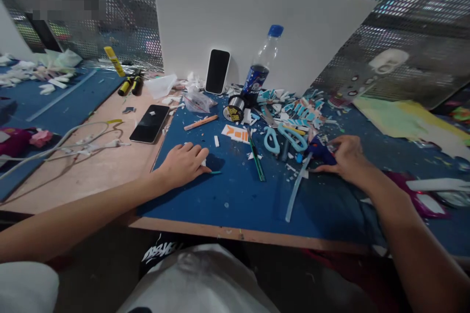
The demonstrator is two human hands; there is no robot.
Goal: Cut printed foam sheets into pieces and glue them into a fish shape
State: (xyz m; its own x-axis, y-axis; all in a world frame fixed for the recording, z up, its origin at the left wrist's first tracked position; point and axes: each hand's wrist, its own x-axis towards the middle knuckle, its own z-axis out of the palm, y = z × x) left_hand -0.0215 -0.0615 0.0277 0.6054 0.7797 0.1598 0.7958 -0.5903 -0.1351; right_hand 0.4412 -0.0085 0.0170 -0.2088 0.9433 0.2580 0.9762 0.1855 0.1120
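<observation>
My left hand point(185, 164) is closed at the left of the blue mat point(220, 205), pinching a small piece whose thin teal tip point(216, 172) sticks out to the right. My right hand point(347, 159) is wrapped round a dark blue glue gun point(321, 150) at the right of the mat. A translucent glue stick point(296, 190) trails from the gun toward the mat's front. Between the hands lie a green cutter point(256, 156), light blue scissors point(292, 138), an orange and white card point(235, 133) and a small white block point(216, 141).
A cola bottle point(259, 71), a wire spool point(234, 109) and an upright phone point(218, 72) stand at the back. Blue and white scraps point(303, 110) are piled behind the scissors. Another phone point(150, 124) and white cables point(86, 144) lie to the left.
</observation>
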